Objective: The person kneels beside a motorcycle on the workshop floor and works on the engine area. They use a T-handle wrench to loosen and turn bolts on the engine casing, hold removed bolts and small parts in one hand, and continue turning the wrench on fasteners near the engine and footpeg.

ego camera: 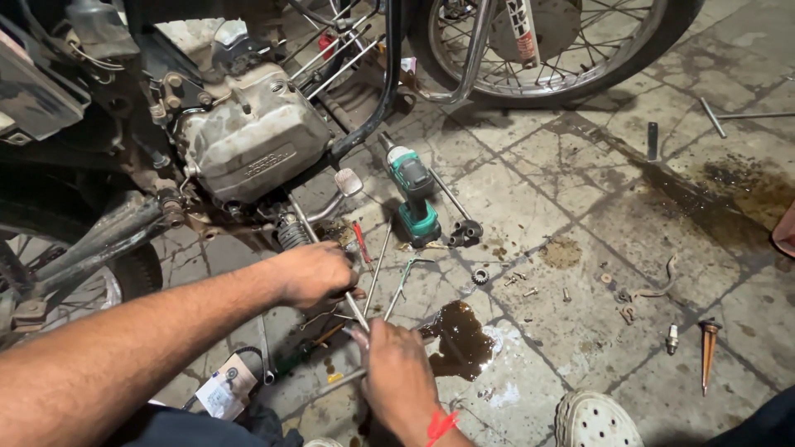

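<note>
Lower centre of the frame, the left hand (313, 273) and right hand (397, 372) are both gripping 1 thin metal rod (358, 313) beneath the motorcycle engine (252, 136).

Artificial light falls from above and slightly in front, leaving the tiled floor (580, 199) evenly and fairly brightly lit, while the upper left under the motorcycle frame (50, 91) sinks into deep shadow with little detail. The engine cover (252, 136) catches a dull sheen, and the dark oil puddle (460, 339) shows small bright reflections. Shadows under the cordless impact wrench (414, 194) are short and soft. The centre is sharp; the forearms at the bottom edge look slightly soft, and the wide lens stretches the corners.
</note>
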